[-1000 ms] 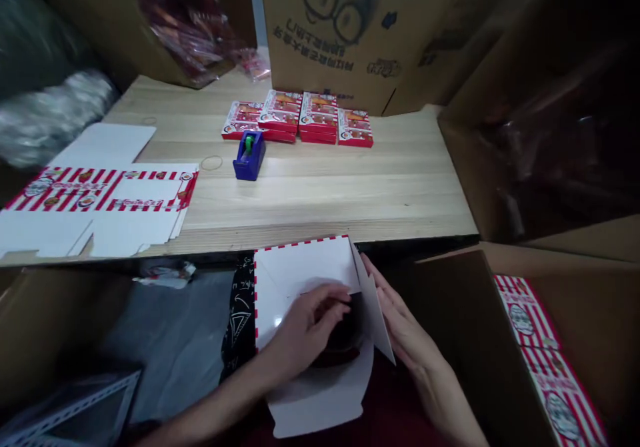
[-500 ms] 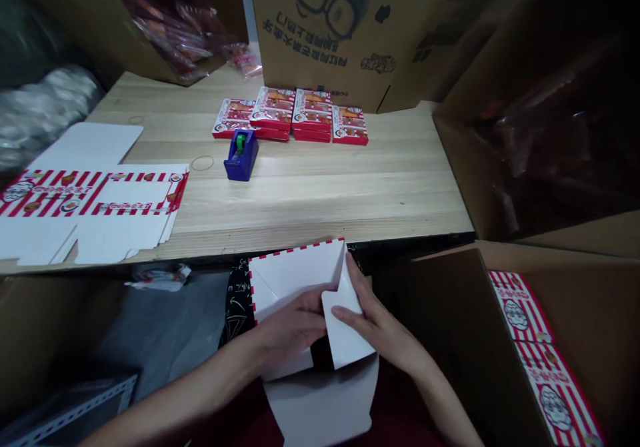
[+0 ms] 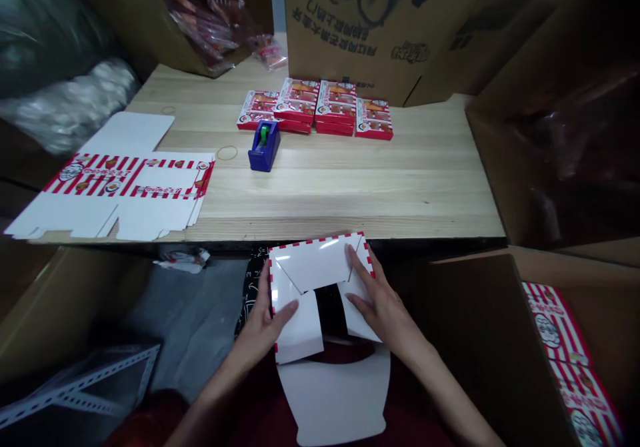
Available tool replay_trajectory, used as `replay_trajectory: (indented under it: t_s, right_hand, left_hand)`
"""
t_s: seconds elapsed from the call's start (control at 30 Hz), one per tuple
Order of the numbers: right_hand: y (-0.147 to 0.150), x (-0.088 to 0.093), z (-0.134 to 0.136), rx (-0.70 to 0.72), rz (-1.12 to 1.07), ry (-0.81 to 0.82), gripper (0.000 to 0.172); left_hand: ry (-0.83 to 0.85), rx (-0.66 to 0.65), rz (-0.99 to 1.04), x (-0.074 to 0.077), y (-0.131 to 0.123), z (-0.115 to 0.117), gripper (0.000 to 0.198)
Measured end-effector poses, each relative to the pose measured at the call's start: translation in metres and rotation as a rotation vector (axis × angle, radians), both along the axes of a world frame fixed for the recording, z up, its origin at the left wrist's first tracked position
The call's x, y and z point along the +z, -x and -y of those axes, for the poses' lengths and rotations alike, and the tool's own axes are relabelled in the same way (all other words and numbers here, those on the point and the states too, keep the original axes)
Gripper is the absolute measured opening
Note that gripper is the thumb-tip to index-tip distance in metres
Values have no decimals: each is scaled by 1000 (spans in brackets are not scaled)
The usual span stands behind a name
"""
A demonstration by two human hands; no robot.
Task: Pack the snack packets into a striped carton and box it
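Over my lap, below the table's front edge, is a partly folded white carton (image 3: 300, 340) with a red-and-white edge. My left hand (image 3: 263, 317) grips its left side, thumb on the left flap. At the right side my right hand (image 3: 387, 303) holds it, one finger lying on the top flap and the thumb on the right flap. The top flap is folded over the side flaps' far ends; a dark gap shows between the side flaps. The wide near flap hangs out toward me.
Flat striped carton blanks (image 3: 145, 213) lie at the table's left. A blue tape dispenser (image 3: 264, 147) stands before several small red packs (image 3: 336, 108). A rubber band (image 3: 227, 153) lies beside it. At right, an open brown box (image 3: 475, 340) holds finished striped cartons (image 3: 557, 323).
My left hand has come out of the carton's opening to its left side. The far flap and side flaps are now folded inward. The view has shifted slightly.
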State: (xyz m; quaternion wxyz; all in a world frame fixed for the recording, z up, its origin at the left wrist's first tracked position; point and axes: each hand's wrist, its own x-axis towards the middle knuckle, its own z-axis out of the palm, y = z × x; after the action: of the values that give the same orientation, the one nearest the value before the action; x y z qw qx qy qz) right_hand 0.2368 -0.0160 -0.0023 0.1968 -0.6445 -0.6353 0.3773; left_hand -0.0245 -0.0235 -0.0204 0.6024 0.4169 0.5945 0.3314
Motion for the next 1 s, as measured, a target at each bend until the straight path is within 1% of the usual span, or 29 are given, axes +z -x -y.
replay_trajectory:
  t_s: [0.07,0.1,0.17,0.23,0.27,0.3,0.4,0.5,0.6,0.67,0.73,0.77,0.8,0.83,0.87,0.9,0.93,0.97,1.0]
  right_hand:
    - [3,-5,-6,-57,-78,-53,86]
    - [4,-6,-8,-95,-153,-65,89]
    - [5,-7,-12,-165,-341,-36,91]
    - [3,-3,-11,-206,-474,31,89]
    - [0,0,-7,-205,-500,53,88]
    - [-4,4,-2,-189,-500,65,85]
    - [-17,14,16,-107,-414,100,69]
    - [-22,14,28,-87,-350,114,59]
    - [-15,4,29,-107,-374,113,58]
    - [-8,2,27,-111,-389,127,59]
    - [-10,6,27,-121,-397,126,61]
    - [-16,11,28,-114,-408,131,62]
    - [-24,17,31,-87,-430,140,67]
    - [-35,24,35,-35,-455,153,77]
    - [-46,30,41,36,-477,169,91]
    - [-56,35,47,106,-482,187,104]
    - [-64,39,53,153,-466,199,111]
    - [-68,41,58,165,-436,205,111]
    - [-68,42,63,136,-407,203,102]
  left_hand:
    - [109,43,101,-7,-10,4,94]
    - [120,84,126,-7,-15,4,92]
    - [75,149,149,-3,-23,1,89]
    - [4,163,157,2,-27,-2,88]
    - [-24,155,154,5,-28,-3,87]
    - [-45,145,142,7,-29,-4,86]
    - [-105,121,55,8,-30,-2,86]
    - [-188,107,-46,4,-31,-2,93]
    - [-243,72,-100,-1,-31,-7,97]
    - [-248,66,-97,-2,-33,-11,98]
    - [-231,93,-69,0,-36,-14,97]
    - [-221,114,-53,2,-37,-14,96]
    - [-216,133,-40,5,-36,-14,95]
    - [-214,139,-28,9,-33,-12,92]
    - [-214,122,-12,14,-26,-10,89]
    - [-211,75,8,20,-16,-6,85]
    - [-199,-8,31,26,-4,-1,82]
    - [-181,-122,56,32,10,4,81]
    - [-158,-254,73,37,24,10,83]
